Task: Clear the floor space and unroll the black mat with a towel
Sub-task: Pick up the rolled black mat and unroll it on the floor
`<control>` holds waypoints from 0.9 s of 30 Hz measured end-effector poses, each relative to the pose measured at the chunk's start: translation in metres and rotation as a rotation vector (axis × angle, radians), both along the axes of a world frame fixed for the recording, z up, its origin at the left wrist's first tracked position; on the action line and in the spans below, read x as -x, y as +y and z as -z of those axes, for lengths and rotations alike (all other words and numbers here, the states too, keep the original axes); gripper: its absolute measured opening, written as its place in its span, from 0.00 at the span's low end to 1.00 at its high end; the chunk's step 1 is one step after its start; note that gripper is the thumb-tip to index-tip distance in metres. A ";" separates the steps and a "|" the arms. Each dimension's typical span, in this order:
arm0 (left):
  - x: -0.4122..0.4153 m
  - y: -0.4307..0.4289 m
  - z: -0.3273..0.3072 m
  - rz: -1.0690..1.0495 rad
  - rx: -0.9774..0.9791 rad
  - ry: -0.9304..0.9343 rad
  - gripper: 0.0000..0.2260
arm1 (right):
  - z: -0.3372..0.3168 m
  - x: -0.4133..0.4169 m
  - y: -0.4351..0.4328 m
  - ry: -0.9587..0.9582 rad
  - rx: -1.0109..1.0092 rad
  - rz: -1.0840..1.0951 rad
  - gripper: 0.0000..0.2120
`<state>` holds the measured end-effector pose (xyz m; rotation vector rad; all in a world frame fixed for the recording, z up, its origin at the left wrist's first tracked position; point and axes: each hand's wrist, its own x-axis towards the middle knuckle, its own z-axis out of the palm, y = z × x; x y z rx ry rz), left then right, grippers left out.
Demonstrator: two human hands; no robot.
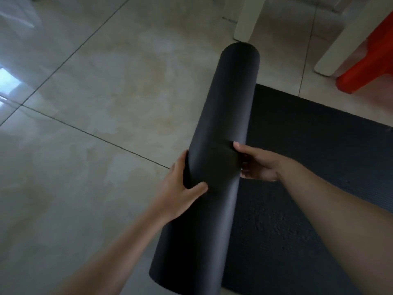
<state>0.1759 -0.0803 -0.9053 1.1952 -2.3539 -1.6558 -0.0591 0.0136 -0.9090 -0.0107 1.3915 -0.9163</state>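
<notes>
The black mat (229,107) is mostly a thick roll, running from the bottom centre up toward the top centre of the head view. Its unrolled part (297,158) lies flat on the floor to the right of the roll. My left hand (180,184) grips the roll's left side near its middle, thumb on top. My right hand (257,165) holds the roll's right side at the same height, fingers curled against it. No towel is visible.
Glossy beige floor tiles (106,103) stretch out to the left of the roll. White furniture legs (246,20) stand at the top right, another white leg (344,41) beside a red plastic stool (370,60) close to the mat's far corner.
</notes>
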 end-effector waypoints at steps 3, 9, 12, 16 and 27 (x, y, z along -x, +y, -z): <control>-0.016 -0.018 -0.003 -0.122 0.100 0.069 0.28 | 0.003 -0.012 -0.024 -0.063 0.046 0.003 0.31; -0.027 -0.038 -0.023 -0.180 0.443 0.029 0.19 | 0.004 -0.041 -0.078 -0.026 0.084 0.113 0.15; -0.028 -0.035 -0.024 -0.012 0.717 -0.001 0.18 | 0.002 -0.056 -0.099 -0.019 0.051 0.215 0.14; -0.051 -0.027 -0.017 0.347 0.900 -0.190 0.18 | -0.004 -0.082 -0.127 -0.122 0.096 0.312 0.18; -0.087 -0.078 -0.015 0.505 1.129 -0.668 0.29 | -0.016 -0.123 -0.177 -0.014 0.222 0.028 0.17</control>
